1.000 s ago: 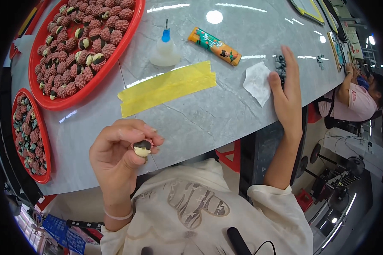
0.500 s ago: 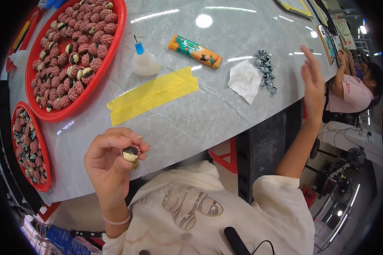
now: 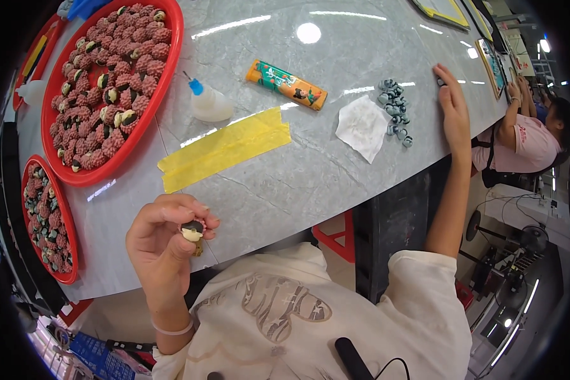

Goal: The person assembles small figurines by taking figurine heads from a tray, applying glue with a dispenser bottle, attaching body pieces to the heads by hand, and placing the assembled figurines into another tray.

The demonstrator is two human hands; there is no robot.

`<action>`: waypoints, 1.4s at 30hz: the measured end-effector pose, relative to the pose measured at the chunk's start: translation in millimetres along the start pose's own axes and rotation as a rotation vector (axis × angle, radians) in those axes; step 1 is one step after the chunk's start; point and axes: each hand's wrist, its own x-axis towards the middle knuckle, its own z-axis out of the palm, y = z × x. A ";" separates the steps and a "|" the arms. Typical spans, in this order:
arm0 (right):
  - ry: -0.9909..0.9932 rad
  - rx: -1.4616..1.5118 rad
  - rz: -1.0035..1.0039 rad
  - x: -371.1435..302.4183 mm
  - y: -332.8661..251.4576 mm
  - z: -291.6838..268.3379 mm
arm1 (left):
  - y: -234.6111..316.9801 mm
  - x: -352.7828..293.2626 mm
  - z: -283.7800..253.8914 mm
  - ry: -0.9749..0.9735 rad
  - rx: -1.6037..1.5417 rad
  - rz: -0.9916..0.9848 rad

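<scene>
My left hand [image 3: 164,244] is raised near the table's front edge, with its fingertips pinching a small cream and black nut-shaped piece [image 3: 192,230]. My right hand [image 3: 454,114] reaches far to the right and lies flat on the grey marble table [image 3: 310,183], its fingertips on a small dark object [image 3: 439,81] that is mostly hidden. Just left of that hand lies a cluster of several small blue-grey beads [image 3: 394,111] beside a white paper square [image 3: 363,128].
A large red tray [image 3: 164,82] heaped with red bumpy pieces sits at the back left, a smaller red tray [image 3: 69,234] at the left edge. A glue bottle [image 3: 208,101], an orange tube [image 3: 286,83] and yellow tape strips [image 3: 225,149] lie mid-table. Another person [image 3: 529,136] sits at right.
My right hand has slid farther right and away across the table, past the beads. My left hand still holds the small piece, shifted slightly.
</scene>
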 end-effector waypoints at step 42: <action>-0.275 1.450 0.151 -44.8 -190.4 76.8 | -0.6 -0.2 -13.4 -0.144 -0.293 -0.018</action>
